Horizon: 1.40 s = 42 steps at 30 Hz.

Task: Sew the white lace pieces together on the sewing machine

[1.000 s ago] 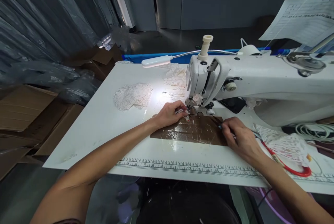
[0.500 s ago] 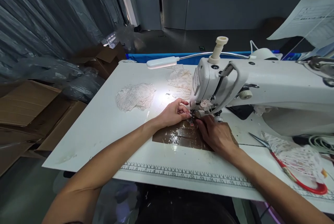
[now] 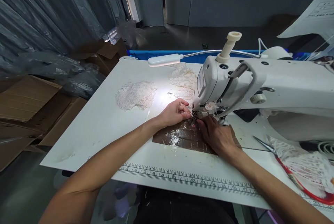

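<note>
My left hand is pinched at the left of the presser foot of a white sewing machine. A scrap of white lace shows by its fingertips and under the foot. My right hand rests on a shiny brown sheet taped over the machine bed. Its thumb and fingers are drawn together at the right of the foot, and what they hold, if anything, is hidden. Behind the needle lies a heap of cream lace; a pile of white lace pieces sits farther left.
Red-handled scissors lie at the right beside more white lace. A lit lamp on a bendy neck hangs over the table. A ruler strip runs along the front edge. Cardboard boxes stand at the left.
The view has shifted slightly, so the machine sits farther right and looks larger. Both hands stay at the presser foot with nearly the same grip.
</note>
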Each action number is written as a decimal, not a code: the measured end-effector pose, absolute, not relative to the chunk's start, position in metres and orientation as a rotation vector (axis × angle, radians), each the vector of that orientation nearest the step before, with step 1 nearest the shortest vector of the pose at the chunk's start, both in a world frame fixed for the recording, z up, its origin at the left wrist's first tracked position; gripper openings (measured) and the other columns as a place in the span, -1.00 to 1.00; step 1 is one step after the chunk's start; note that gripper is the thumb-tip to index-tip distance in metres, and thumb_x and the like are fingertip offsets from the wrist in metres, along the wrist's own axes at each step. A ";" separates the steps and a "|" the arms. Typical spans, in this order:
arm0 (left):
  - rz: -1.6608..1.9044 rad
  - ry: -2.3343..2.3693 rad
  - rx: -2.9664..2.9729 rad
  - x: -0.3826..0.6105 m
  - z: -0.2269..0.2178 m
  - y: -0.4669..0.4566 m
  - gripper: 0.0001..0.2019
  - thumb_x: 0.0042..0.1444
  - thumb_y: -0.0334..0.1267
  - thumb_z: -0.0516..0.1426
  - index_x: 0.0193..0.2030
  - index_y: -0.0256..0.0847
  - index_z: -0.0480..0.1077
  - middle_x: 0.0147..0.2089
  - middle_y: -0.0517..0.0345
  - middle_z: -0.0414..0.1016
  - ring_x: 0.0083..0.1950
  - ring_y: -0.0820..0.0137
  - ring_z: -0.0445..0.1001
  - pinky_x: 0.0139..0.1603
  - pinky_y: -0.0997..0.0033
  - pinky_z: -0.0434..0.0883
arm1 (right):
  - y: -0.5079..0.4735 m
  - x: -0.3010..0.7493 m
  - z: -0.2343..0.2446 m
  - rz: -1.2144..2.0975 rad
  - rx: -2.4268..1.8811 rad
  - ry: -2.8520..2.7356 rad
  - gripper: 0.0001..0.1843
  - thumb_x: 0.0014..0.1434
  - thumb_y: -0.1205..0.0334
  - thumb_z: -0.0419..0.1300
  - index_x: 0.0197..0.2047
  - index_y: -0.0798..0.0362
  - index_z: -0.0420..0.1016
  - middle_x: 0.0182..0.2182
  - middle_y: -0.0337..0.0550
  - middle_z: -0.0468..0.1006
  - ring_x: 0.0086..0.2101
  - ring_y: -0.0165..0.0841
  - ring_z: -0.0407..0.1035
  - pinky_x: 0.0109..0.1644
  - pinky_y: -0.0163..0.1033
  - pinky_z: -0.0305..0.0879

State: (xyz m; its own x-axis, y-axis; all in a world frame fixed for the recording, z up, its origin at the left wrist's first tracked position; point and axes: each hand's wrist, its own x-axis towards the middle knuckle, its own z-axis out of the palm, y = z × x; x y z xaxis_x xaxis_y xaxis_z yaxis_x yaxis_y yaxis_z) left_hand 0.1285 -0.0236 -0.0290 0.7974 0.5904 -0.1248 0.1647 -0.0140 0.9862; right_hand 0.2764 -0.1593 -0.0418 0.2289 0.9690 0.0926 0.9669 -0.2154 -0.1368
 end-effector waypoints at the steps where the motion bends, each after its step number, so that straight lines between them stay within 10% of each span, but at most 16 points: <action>1: 0.377 0.623 1.574 0.128 -0.029 -0.024 -0.73 0.07 -0.45 0.19 -0.13 -0.26 0.21 -0.36 0.19 0.49 -0.38 0.54 0.41 -0.31 0.49 0.31 | -0.159 0.276 -0.041 0.019 -2.331 -1.854 -0.57 0.39 0.02 -0.20 -0.08 0.05 0.40 -0.28 -0.06 0.56 -0.39 -0.21 0.44 -0.50 -0.25 -0.09; 13: 0.411 0.611 1.562 0.128 -0.036 -0.023 -0.71 0.05 -0.51 0.17 -0.11 -0.27 0.22 -0.36 0.19 0.50 -0.33 0.50 0.47 -0.25 0.45 0.38 | -0.145 0.267 -0.039 -0.001 -2.102 -1.849 -0.59 0.39 0.06 -0.19 -0.17 0.08 0.39 -0.20 0.06 0.56 -0.20 -0.14 0.44 -0.24 -0.15 0.24; 42: 0.459 0.663 1.682 0.129 -0.043 -0.028 -0.72 0.07 -0.44 0.16 -0.10 -0.22 0.19 -0.37 0.24 0.48 -0.32 0.47 0.48 -0.22 0.41 0.40 | -0.140 0.264 -0.039 -0.010 -2.238 -1.813 -0.56 0.40 0.07 -0.18 -0.24 0.10 0.43 -0.33 0.01 0.58 -0.35 -0.21 0.46 -0.39 -0.24 0.10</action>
